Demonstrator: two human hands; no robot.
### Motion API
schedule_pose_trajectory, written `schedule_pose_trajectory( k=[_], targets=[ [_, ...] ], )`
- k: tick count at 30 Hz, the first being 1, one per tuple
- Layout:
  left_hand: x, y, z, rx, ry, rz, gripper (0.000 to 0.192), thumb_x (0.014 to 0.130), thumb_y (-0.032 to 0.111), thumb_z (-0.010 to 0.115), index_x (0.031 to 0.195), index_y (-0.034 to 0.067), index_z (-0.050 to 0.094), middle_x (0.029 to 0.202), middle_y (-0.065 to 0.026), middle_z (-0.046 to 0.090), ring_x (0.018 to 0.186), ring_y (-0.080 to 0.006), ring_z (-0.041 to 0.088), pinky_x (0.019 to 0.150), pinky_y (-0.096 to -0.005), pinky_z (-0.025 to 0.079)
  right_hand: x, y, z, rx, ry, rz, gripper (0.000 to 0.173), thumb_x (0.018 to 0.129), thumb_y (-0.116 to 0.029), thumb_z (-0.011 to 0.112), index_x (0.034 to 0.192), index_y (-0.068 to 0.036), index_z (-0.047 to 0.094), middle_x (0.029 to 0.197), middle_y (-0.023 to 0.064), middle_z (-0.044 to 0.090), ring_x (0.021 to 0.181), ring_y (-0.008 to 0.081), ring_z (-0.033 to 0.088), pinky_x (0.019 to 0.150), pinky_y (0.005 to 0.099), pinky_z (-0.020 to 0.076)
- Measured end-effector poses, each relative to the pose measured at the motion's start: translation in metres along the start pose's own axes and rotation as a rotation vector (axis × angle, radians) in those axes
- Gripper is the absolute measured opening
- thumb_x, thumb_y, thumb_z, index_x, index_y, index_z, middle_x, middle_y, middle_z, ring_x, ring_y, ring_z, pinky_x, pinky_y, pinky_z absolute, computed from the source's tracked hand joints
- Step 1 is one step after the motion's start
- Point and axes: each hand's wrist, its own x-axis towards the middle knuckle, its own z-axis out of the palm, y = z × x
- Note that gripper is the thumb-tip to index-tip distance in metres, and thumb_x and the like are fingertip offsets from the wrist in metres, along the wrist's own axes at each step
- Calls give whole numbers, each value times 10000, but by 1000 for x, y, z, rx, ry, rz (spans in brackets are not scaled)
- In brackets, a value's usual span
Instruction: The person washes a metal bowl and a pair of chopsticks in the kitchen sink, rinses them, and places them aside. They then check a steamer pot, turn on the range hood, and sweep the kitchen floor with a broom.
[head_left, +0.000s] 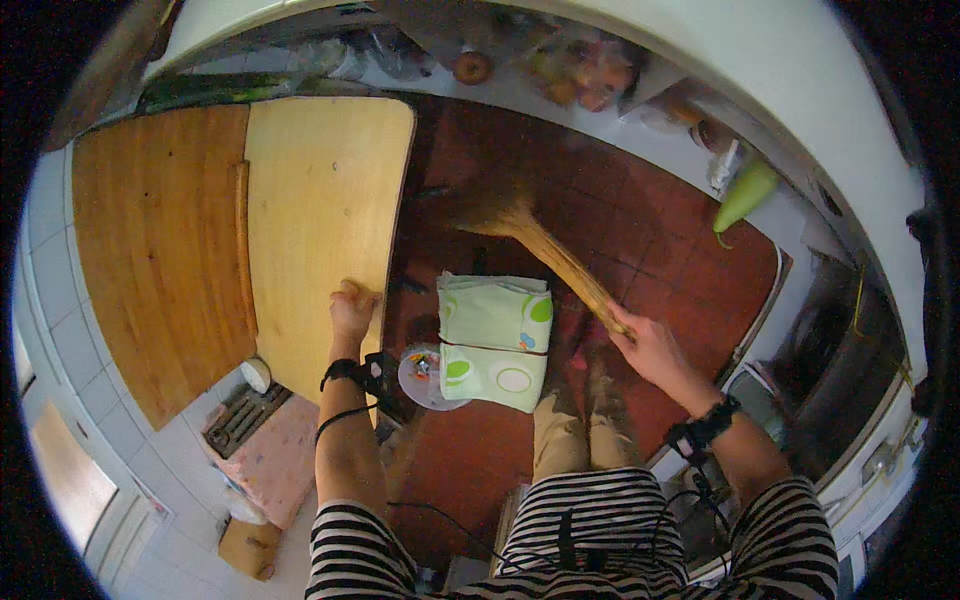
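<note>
My right hand (646, 346) grips the handle end of a straw hand broom (570, 270). The broom slants up and left over the floor, and its bristle end is blurred. My left hand (351, 311) is curled against a pale wooden board (322, 195), close to the board's right edge. Whether its fingers wrap around that edge is hidden. Between my arms lies a folded light-green patterned cloth (493, 341), with a dark line across its middle. A clear plastic bowl (412, 382) holding small wrapped items sits partly under the cloth's left side.
A browner wooden panel (165, 247) adjoins the pale board at left. Red-brown tiles (660, 247) cover the floor. Along the far ledge are a round fruit (473, 67), blurred bagged produce (600, 79) and a long green vegetable (746, 191). A pink cloth-like sheet (274, 457) lies lower left.
</note>
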Motion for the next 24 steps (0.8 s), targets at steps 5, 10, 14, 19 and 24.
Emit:
schedule_pose_trajectory(
  k=[5, 10, 14, 19, 24],
  targets=[
    [0, -24, 8, -179, -78, 173, 533, 612, 232, 873, 908, 10, 490, 761, -156, 623, 735, -356, 639, 678, -420, 526, 142, -47, 50, 22, 5, -134, 436, 882, -212, 617, 1307, -132, 556, 928, 222, 659, 836, 364, 658, 731, 410, 515],
    [14, -56, 29, -408, -142, -19, 655, 652, 197, 858, 1100, -60, 455, 843, -179, 609, 786, -361, 623, 709, -409, 526, 263, -105, 101, -5, 357, -173, 292, 900, -193, 513, 1159, -189, 650, 897, 196, 677, 815, 379, 662, 694, 470, 528],
    [13, -69, 34, -170, -171, -80, 882, 653, 224, 868, 1308, -81, 363, 1087, -258, 509, 998, -401, 570, 814, -405, 509, 267, -69, 117, -383, 285, -213, 332, 870, -127, 504, 1148, -229, 653, 868, 160, 686, 788, 362, 668, 660, 468, 533],
    [15, -68, 38, -225, -138, -23, 991, 620, 249, 888, 1350, -98, 315, 1078, -283, 490, 1016, -432, 552, 836, -449, 491, 143, 52, 69, -358, 286, -212, 512, 833, -64, 555, 1316, -234, 552, 809, 184, 641, 730, 366, 634, 611, 485, 509],
    [10, -60, 40, 58, -70, 90, 1007, 603, 253, 893, 1341, -100, 307, 1094, -312, 473, 1019, -469, 536, 849, -461, 482, -51, 138, -26, -517, 66, 397, 592, 849, -176, 640, 1402, -276, 456, 815, 201, 651, 805, 393, 637, 659, 495, 514]
  ],
)
